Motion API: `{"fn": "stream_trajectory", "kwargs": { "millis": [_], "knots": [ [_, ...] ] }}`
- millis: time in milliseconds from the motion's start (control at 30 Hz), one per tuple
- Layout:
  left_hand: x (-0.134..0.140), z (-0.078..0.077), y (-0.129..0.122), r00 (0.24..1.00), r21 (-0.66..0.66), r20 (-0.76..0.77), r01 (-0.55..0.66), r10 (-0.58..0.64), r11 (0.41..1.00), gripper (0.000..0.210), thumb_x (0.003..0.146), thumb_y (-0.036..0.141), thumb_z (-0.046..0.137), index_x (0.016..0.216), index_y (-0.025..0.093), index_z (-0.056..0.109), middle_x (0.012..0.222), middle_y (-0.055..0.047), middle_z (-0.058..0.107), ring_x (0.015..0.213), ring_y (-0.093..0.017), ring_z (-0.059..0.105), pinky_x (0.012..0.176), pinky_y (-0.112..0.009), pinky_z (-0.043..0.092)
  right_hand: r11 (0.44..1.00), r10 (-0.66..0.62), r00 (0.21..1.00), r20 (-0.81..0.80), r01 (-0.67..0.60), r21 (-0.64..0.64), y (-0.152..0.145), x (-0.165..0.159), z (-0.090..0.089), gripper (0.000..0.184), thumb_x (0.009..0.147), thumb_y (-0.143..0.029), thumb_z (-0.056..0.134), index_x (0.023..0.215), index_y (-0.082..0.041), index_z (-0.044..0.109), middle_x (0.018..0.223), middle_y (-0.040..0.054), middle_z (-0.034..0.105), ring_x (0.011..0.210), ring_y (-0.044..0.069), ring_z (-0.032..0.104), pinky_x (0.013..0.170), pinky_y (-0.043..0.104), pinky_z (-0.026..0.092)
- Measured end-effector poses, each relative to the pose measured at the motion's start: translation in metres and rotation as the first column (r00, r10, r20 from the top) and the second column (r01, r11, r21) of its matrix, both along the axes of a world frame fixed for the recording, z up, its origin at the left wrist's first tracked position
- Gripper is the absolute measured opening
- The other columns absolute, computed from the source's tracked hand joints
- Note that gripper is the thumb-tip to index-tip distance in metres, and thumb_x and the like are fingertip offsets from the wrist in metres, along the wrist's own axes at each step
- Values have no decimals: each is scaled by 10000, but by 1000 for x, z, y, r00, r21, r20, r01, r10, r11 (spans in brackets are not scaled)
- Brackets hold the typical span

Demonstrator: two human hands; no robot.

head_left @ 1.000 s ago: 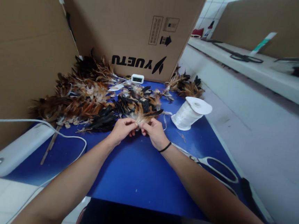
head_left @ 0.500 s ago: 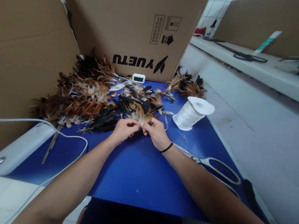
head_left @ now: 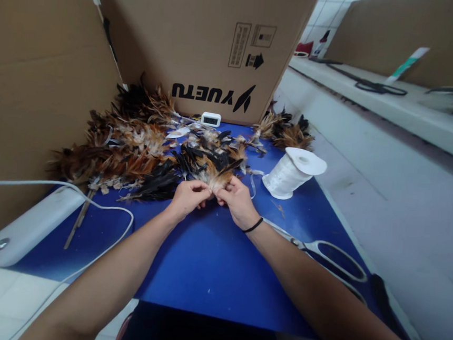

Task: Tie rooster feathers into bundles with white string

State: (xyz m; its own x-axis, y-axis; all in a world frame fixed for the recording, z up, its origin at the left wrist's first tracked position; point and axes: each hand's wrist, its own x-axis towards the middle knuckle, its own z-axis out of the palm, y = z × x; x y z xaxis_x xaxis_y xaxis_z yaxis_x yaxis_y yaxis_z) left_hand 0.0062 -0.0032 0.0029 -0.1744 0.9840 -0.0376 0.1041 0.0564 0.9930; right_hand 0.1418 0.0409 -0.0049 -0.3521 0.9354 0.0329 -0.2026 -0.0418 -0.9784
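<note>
My left hand and my right hand meet over the blue table, fingertips pinched together on the pale base of a feather bunch. Its tan and black tips fan out away from me. Just behind lie more loose brown and black feathers, so where the held bunch ends is hard to make out. A thin white ribbon curls beside my right hand, near the white ribbon spool. Under my right forearm sits a pair of scissors, partly covered.
A large feather heap fills the back left, and a smaller feather pile lies back right. A small digital clock stands before the cardboard box. At left are a white power bank and its cable.
Both hands stay nearly in place. A dark feather tip now sticks out to the right above my right fingers, and the tan fluff there is spread a little more.
</note>
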Motion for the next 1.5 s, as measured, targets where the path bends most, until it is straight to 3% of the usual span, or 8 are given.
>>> {"fn": "stream_trajectory", "kwargs": {
  "millis": [267, 467, 833, 1067, 1300, 1500],
  "knots": [
    [-2, -2, 1, 999, 14, 41, 13, -14, 1000, 125, 657, 267, 638, 647, 143, 628, 449, 36, 538, 384, -67, 465, 389, -175, 377, 1000, 5, 1000, -26, -5, -2, 1, -1, -1, 319, 569, -166, 647, 869, -175, 538, 559, -83, 537, 412, 46, 416, 397, 195, 324],
    [-3, -1, 0, 998, 18, 11, 60, -60, 998, 145, 676, 275, 642, 665, 130, 651, 469, 26, 550, 400, -63, 477, 401, -172, 382, 1000, 6, 1000, -11, -6, -7, -1, 0, 1, 269, 582, -180, 645, 805, -191, 494, 574, -80, 540, 431, 48, 435, 408, 189, 333],
    [-2, -8, 2, 997, 33, -69, 32, -29, 999, 147, 713, 266, 604, 630, 144, 605, 436, 37, 526, 368, -65, 457, 383, -173, 383, 1000, 7, 1000, -19, -7, -15, 1, 0, -1, 260, 554, -123, 576, 781, -194, 473, 520, -101, 514, 400, 50, 405, 388, 191, 315],
    [-3, -7, 2, 1000, 91, 3, -5, 5, 996, 189, 768, 341, 583, 725, 158, 564, 440, 50, 516, 363, -71, 462, 379, -173, 393, 999, 23, 998, -56, -25, -43, -2, 4, 1, 190, 593, -145, 577, 759, -194, 499, 511, -89, 510, 421, 62, 427, 421, 198, 329],
    [-1, -5, 1, 988, 101, 154, -6, -9, 995, 258, 769, 403, 592, 808, 158, 523, 794, -22, 663, 439, -70, 548, 381, -187, 423, 995, -97, 989, -108, 94, -28, 0, 3, 2, 166, 637, -222, 658, 663, -191, 497, 469, -63, 521, 421, 72, 433, 429, 210, 330],
    [-1, -9, 3, 998, 138, 70, -12, 3, 990, 276, 768, 421, 601, 783, 151, 542, 623, 11, 623, 396, -68, 524, 375, -176, 411, 992, -117, 992, -50, 115, -44, -1, 1, 2, 206, 633, -280, 704, 692, -181, 532, 479, -50, 539, 420, 73, 446, 415, 209, 331]
  ]
}}
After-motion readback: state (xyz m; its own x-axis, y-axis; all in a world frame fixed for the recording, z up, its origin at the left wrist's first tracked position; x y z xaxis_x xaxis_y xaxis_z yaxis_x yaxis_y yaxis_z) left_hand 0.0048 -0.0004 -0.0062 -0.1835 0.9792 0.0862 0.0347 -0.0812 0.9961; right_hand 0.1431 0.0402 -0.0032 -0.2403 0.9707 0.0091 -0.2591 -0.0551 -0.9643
